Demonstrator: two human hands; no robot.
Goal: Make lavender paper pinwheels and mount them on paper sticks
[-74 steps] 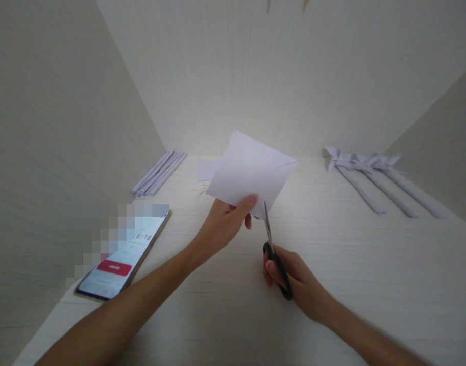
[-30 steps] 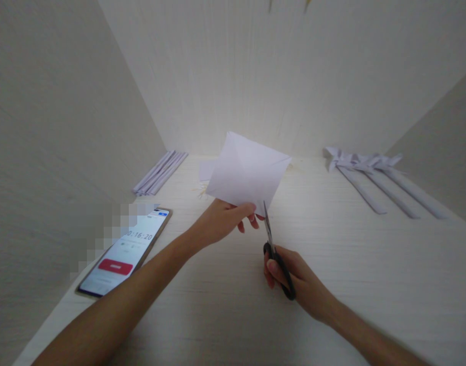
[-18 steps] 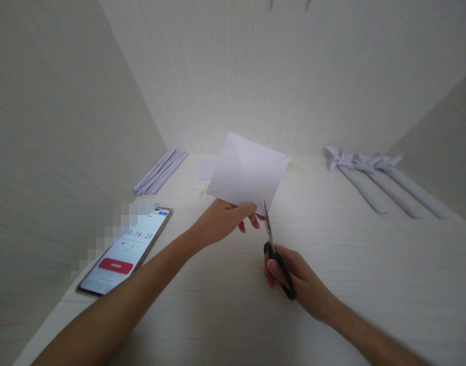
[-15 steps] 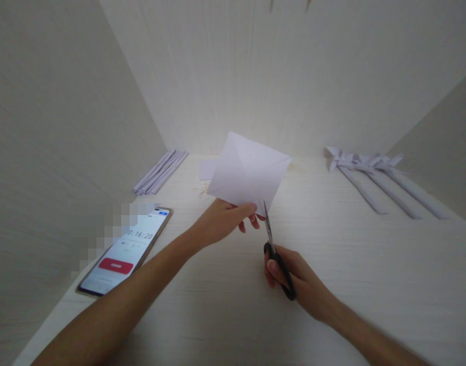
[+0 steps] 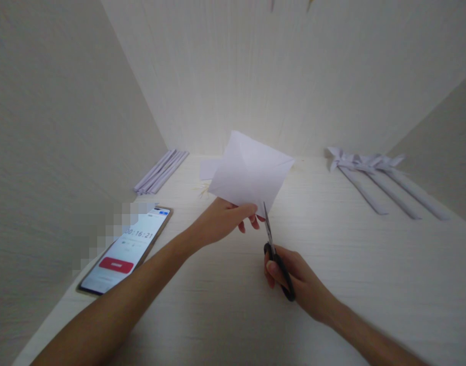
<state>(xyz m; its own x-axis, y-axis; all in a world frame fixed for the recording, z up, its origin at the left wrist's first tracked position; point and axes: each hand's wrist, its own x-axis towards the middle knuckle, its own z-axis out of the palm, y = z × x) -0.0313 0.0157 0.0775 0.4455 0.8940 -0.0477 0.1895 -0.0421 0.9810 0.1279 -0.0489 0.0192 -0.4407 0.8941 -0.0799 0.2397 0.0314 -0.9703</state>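
Observation:
A square sheet of white paper [image 5: 252, 168] with diagonal creases is held up in front of me, tilted. My left hand [image 5: 233, 218] pinches its near edge, thumb on top and fingers beneath. Black-handled scissors [image 5: 281, 269] are gripped in my right hand [image 5: 294, 277], whose fingers are closed around the handles. Their blades point up and away from me, at the paper's near corner just right of my left fingertips. How deep the blades sit in the paper I cannot tell.
Several rolled paper sticks [image 5: 160, 173] lie at the back left. Three paper pinwheels on sticks [image 5: 370, 168] rest at the back right. A phone [image 5: 122, 254] showing a timer lies by my left forearm. Behind the sheet are more paper [image 5: 208, 169] and thin pale slivers [image 5: 204, 189].
The sheet has shifted very slightly to the right. Both hands and the scissors stay almost in the same place. The phone's timer has advanced one second.

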